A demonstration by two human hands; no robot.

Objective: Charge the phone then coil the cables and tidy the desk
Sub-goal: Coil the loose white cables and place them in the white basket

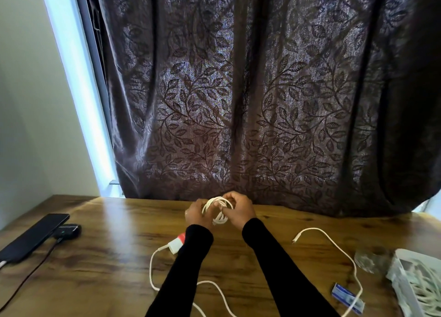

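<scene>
A small coil of white cable (218, 209) is held up over the far middle of the wooden desk (114, 257). My left hand (196, 213) grips its left side and my right hand (238, 209) pinches its right side. A black phone (35, 236) lies at the far left with a dark cable plugged in, beside a small black charger (69, 231). A white adapter with a red end (177, 243) and its loose white cable (152, 269) lie below my left forearm. Another loose white cable (334, 245) curves across the right.
A pale slotted basket (401, 283) holding white cables stands at the right edge, a clear round lid-like thing (367, 259) beside it. A small blue-and-white packet (347, 298) lies near the front right. A dark leaf-patterned curtain (250, 102) hangs behind the desk.
</scene>
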